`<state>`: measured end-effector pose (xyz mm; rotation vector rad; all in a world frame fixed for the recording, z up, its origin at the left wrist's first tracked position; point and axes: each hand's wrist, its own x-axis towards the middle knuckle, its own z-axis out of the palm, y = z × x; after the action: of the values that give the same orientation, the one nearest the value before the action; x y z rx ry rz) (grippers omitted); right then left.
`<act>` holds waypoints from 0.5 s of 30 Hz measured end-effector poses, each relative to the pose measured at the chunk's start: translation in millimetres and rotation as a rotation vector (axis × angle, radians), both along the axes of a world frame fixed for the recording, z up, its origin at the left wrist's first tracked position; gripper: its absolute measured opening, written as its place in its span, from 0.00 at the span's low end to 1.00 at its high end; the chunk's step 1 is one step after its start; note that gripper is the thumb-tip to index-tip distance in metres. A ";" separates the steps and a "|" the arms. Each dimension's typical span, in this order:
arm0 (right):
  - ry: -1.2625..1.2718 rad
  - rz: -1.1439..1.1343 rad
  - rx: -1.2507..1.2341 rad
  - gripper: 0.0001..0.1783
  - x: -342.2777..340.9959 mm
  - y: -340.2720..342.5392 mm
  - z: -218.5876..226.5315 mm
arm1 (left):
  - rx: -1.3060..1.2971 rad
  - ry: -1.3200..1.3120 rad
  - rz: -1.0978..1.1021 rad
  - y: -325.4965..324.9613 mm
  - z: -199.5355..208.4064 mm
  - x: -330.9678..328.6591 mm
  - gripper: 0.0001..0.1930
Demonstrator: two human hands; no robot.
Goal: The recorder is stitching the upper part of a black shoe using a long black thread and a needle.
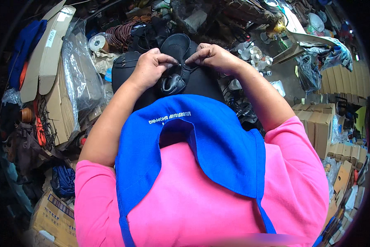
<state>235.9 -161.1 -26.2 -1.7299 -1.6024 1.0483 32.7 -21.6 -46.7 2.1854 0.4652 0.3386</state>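
Far out past the left hand there's a stack of flat cardboard sheets [49, 45] with a crinkly clear plastic bag [80, 70] leaning against them, and a coil of reddish-brown cord [121, 35] just above the knuckles.

The left hand [150, 66] is curled nearly closed, thumb and forefinger pinched together at the middle of a black shoe [176, 61]. The rest of the fingers are tucked under (palm facing down toward the lap). The right hand [214, 55] mirrors it: fingers bunched tight, fingertips pinching the same spot from the other side, so the two pinches almost touch. I think there's a thread or small stitch between them, but it's too small to be sure.

The shoe sits right between and under both hands, resting on a black pad on the lap. Its long axis runs away from the body, rounded toe end pointing up and away, opening toward the blue apron [201, 140].

Beyond the right hand are small clear bottles [251, 51], and lower right of that forearm a row of brown cardboard boxes [321, 123].
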 end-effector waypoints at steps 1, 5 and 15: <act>0.019 0.001 -0.008 0.23 0.4 0.7 -1.3 | -0.034 -0.002 -0.021 2.3 -1.4 2.5 0.10; 0.032 -0.001 -0.001 0.17 -3.6 -1.4 -4.0 | -0.090 0.029 -0.046 3.4 -2.6 4.3 0.09; -0.071 -0.133 0.050 0.16 -13.5 -18.3 -2.8 | 0.156 -0.027 -0.022 -7.1 -0.9 -13.8 0.13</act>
<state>222.4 -179.4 -29.1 -1.8310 -1.5204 0.8852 18.9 -28.7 -47.6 2.3325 0.4109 0.4033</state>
